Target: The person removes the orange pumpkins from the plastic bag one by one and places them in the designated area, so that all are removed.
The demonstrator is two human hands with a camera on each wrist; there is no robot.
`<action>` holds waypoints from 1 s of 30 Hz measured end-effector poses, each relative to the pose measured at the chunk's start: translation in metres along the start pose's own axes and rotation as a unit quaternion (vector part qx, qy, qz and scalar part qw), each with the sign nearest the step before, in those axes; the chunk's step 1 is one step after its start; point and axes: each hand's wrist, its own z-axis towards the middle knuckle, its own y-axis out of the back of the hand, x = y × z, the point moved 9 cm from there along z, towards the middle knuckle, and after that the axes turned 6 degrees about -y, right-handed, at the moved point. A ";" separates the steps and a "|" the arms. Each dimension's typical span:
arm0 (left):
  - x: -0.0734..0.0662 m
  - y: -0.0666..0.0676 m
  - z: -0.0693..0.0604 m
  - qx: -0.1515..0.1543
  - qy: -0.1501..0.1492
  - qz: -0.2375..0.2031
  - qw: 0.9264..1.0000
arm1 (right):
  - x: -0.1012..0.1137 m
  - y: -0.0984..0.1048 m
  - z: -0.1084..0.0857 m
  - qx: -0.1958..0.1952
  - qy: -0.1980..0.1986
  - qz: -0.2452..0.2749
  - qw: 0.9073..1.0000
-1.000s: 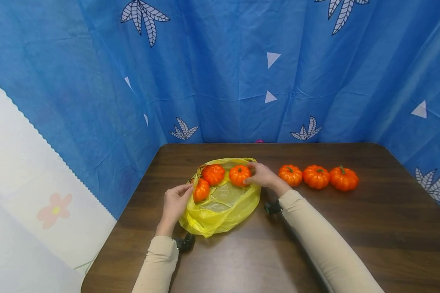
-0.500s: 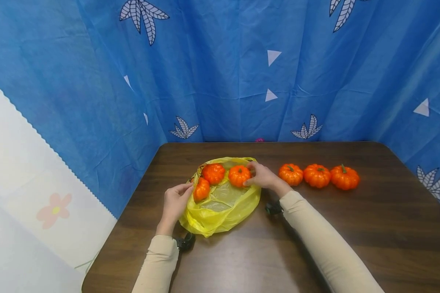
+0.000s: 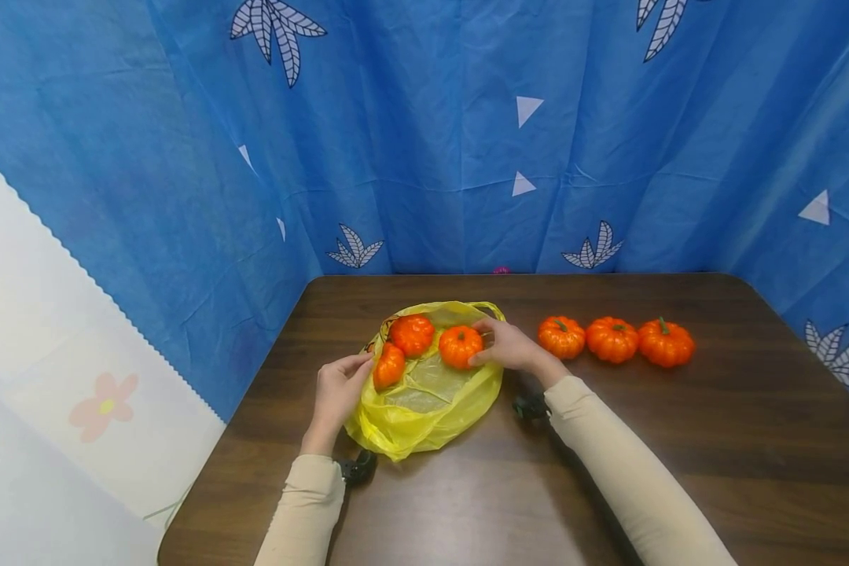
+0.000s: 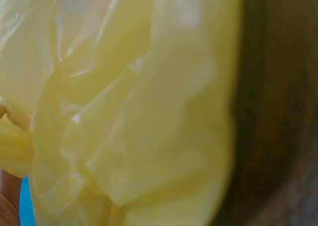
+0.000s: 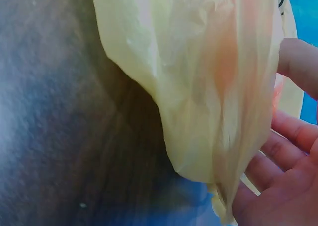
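Only the head view looks into the yellow bag [image 3: 424, 428] between the left hand [image 3: 339, 393] and the right hand [image 3: 509, 344]. Inside sit three glossy, ribbed orange pumpkins: a near pumpkin [image 3: 461, 347] at the right hand's fingertips and a pair of pumpkins [image 3: 412, 336] closer to the left. The left hand pinches the rim; whether the right hand grips or has let go, I cannot tell. Both wrist views show thin, creased plastic (orange glows through on the right). Three more pumpkins [image 3: 611, 339] line the wood-grain tabletop [image 3: 750, 432] beyond the right hand.
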 end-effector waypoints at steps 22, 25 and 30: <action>0.002 -0.001 0.000 0.007 0.005 -0.002 1.000 | 0.016 -0.001 -0.029 -0.007 0.059 0.098 0.993; 0.003 -0.002 0.000 0.007 0.006 -0.003 1.000 | 0.022 -0.003 -0.032 -0.005 0.075 0.110 0.991; 0.002 -0.001 0.000 0.004 0.000 -0.003 1.000 | 0.021 -0.003 -0.034 -0.009 0.078 0.122 0.989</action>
